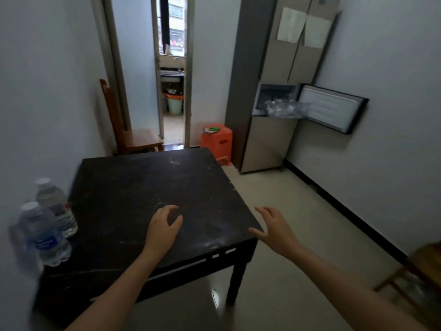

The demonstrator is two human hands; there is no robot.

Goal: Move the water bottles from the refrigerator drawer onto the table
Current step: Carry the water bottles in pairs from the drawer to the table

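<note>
Two clear water bottles stand upright on the left edge of the dark square table (133,187): a nearer bottle (44,235) with a blue label, and a farther bottle (56,206) behind it. My left hand (163,225) hovers over the table's near right part with loosely curled fingers, holding nothing. Just off the table's right corner, my right hand (274,228) is spread and empty. Across the room the grey refrigerator (274,68) has a middle door (334,108) swung open, and its pulled-out drawer (284,108) shows clear plastic bottles.
An orange plastic stool (217,142) stands between the table and the refrigerator. A wooden chair (133,132) sits at the far left wall beside a doorway (171,80). Another wooden chair (422,278) is at the right edge. Pale tiled floor (298,211) runs from the table to the refrigerator.
</note>
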